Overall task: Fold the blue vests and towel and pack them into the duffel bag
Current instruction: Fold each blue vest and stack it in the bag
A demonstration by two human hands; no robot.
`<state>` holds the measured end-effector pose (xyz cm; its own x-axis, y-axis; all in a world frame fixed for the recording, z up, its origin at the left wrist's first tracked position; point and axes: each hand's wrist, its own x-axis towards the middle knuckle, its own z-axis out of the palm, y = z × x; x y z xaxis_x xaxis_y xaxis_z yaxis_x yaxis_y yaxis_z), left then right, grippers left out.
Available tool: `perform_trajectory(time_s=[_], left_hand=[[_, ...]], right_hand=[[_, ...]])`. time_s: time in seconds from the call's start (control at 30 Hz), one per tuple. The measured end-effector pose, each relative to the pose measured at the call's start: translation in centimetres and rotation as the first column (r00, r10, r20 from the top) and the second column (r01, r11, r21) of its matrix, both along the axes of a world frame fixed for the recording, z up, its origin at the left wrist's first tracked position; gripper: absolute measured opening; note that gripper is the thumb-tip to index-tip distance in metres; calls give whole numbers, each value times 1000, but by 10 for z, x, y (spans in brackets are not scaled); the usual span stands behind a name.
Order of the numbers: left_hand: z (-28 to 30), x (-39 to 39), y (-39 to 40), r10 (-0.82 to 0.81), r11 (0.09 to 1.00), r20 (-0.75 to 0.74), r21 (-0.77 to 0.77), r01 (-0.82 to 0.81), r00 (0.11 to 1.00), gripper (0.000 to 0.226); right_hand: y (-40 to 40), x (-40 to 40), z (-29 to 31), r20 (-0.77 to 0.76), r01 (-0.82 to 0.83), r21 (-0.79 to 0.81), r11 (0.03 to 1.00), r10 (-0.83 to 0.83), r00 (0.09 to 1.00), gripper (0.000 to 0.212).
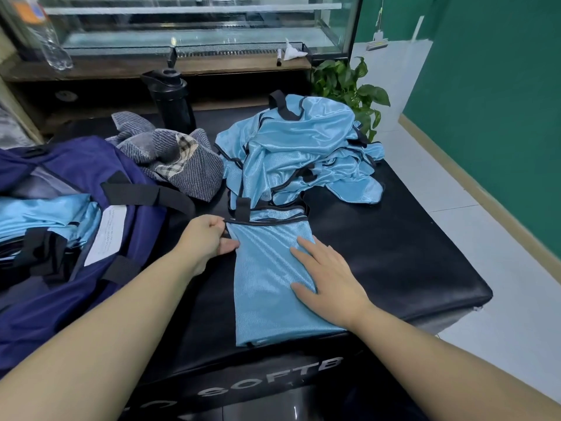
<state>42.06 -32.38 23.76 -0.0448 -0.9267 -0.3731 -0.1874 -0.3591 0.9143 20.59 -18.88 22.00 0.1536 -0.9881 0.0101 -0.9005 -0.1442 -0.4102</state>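
A light blue vest (267,287) with black trim lies lengthwise, folded narrow, on the black padded box (394,253). My left hand (206,235) pinches the vest's upper left corner at the black trim. My right hand (328,278) rests flat on the vest's right side, fingers straight. Behind it is a loose heap of blue vests (303,147). A crumpled grey striped towel (179,156) lies at the back left. The navy duffel bag (100,238) stands open on the left, with folded blue vests (45,217) inside it.
A black bottle (171,98) stands behind the towel. A potted green plant (349,86) is at the box's far right corner. A glass display case (182,25) and a clear plastic bottle (51,47) sit on the wooden counter behind. White floor and green wall are to the right.
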Motion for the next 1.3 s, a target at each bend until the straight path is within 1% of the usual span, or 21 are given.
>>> perform_trajectory(time_s=[0.07,0.2,0.27,0.33,0.37,0.4,0.47,0.53,0.6,0.67,0.73,0.8,0.87,0.97,1.03,1.07,1.1,1.17,1.2,1.23,1.3], left_hand=[[0,-2,-1,0,999,-44,-41,-2,999,25],[-6,4,-7,-34,977,79,-208,50,996,29],[-8,6,-9,-30,977,78,-209,46,997,28],[-9,5,-8,30,973,76,-230,-11,997,19],[-5,4,-4,39,958,153,-288,7,988,15],[-3,5,0,18,927,283,-364,90,959,16],[1,9,12,-25,806,502,-501,315,864,28],[0,17,24,-42,623,622,-595,507,782,37],[-7,24,39,-129,440,720,-575,690,682,43],[-14,28,58,-256,298,776,-505,810,577,49],[-20,34,77,-343,245,795,-438,865,500,52],[-25,44,93,-362,227,802,-419,879,475,56],[-30,53,103,-374,236,790,-426,873,487,54],[-29,57,109,-429,351,725,-417,839,539,43],[-30,54,110,-444,396,695,-414,820,565,40],[-30,52,111,-441,410,687,-418,810,578,42],[-30,49,113,-428,425,683,-425,799,592,42],[-27,42,118,-366,457,662,-484,746,654,32],[-25,37,121,-339,506,631,-503,701,697,27],[-22,33,124,-321,587,580,-498,638,748,25],[-15,28,131,-312,732,463,-439,520,830,27]], right_hand=[[0,0,0,5,-2,-7,1000,2,1000,62],[0,0,-1,9,-15,-8,1000,15,1000,70],[0,0,-1,11,-20,-13,1000,20,1000,75],[0,0,-1,11,-25,-16,1000,26,1000,71],[0,-1,-2,18,-28,-22,999,29,999,70],[0,-1,-2,32,-31,-39,999,32,999,69],[1,-2,-5,91,-14,-94,995,23,996,60],[5,-2,-10,155,34,-199,979,-3,988,49],[9,-1,-13,178,66,-335,940,-5,984,35],[11,2,-14,163,64,-410,910,4,987,20],[12,5,-12,160,28,-388,921,37,986,13],[17,3,-11,177,-29,-327,945,92,980,12],[28,-3,-12,169,-96,-246,965,141,976,20],[45,-12,-8,119,-205,-126,971,220,968,50],[51,-16,-5,90,-247,-68,967,252,963,68],[53,-16,-4,85,-247,-52,968,251,964,73],[55,-15,-3,84,-235,-45,971,239,967,75],[56,-12,-4,103,-207,-47,977,211,972,74],[58,-10,-4,126,-182,-45,982,186,974,72],[59,-9,-5,155,-144,-37,989,148,977,70],[62,-4,-3,211,-60,-5,998,59,976,64]])
